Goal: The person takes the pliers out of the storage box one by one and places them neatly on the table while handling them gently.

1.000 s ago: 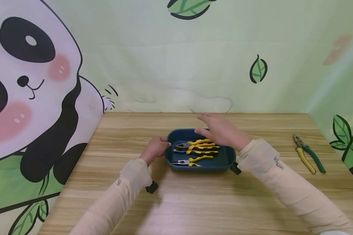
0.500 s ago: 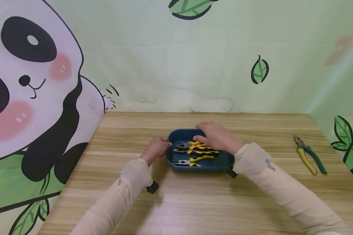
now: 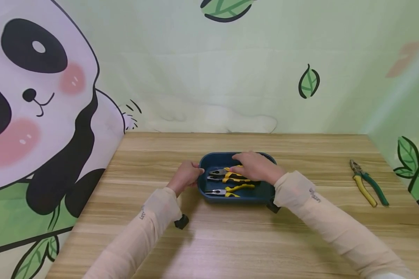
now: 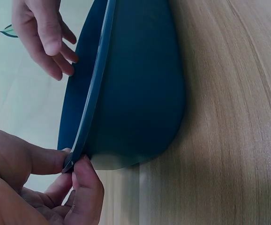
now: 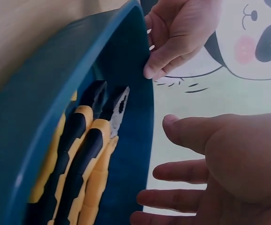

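A dark blue tray (image 3: 235,200) with a raised rim lies on the table. Its left end rim is pinched between thumb and fingers of my left hand (image 3: 184,176), plainly so in the left wrist view (image 4: 86,187). Inside lie several pliers (image 3: 216,173) with yellow and black handles, heads to the left; long-nose pliers (image 3: 218,192) lie nearest the front wall. Over the tray's back right part is my right hand (image 3: 256,166), fingers extended and spread in the right wrist view, holding nothing. It hides some handle ends of the pliers (image 5: 91,150).
Another pair of pliers (image 3: 355,167), with one yellow and one green handle, lies on the wooden table (image 3: 230,240) to the right. A printed panda backdrop (image 3: 181,77) rises behind the table.
My right hand has come down and slightly toward the front, lower over the pliers in the tray. My left hand keeps its hold on the rim, and the tray stays put.
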Tool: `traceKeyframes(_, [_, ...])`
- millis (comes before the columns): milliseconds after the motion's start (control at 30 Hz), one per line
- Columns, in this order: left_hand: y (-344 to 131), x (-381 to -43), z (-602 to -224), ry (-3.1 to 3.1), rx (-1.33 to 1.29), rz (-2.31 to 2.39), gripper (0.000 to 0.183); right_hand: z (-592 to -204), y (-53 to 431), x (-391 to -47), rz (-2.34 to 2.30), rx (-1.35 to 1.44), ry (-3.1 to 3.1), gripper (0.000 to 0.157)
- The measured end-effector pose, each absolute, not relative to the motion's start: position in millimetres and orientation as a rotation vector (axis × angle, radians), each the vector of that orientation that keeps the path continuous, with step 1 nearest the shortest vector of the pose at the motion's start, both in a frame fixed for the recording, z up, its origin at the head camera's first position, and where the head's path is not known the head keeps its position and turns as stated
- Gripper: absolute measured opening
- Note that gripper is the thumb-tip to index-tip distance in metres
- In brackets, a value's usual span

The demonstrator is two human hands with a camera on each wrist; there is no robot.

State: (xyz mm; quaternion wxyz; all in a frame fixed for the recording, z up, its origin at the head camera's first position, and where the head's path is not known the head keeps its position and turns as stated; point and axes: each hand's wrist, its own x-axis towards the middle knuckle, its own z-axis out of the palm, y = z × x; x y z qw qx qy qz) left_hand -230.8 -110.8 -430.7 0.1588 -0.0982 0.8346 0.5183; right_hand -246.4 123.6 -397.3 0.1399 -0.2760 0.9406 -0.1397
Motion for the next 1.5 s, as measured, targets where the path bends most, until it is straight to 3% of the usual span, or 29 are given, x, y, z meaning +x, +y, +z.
traceKeyframes(933, [-111.0,-230.8,-430.2,2.354,-0.270,1.514,0.013,-412.9,118.1,-261.0,-0.259,-0.698,2.636,0.055])
traceKeyframes(1233, [-111.0,-230.9,-428.7,2.357,-0.272,1.493,0.014,-418.2,112.3,-265.4,-0.167,-0.714,2.669,0.033])
traceKeyframes(1500, [-110.7,-231.6,-428.7,2.365,-0.298,1.470,0.014,-424.1,107.5,-266.6,-0.040,-0.671,2.705,0.046])
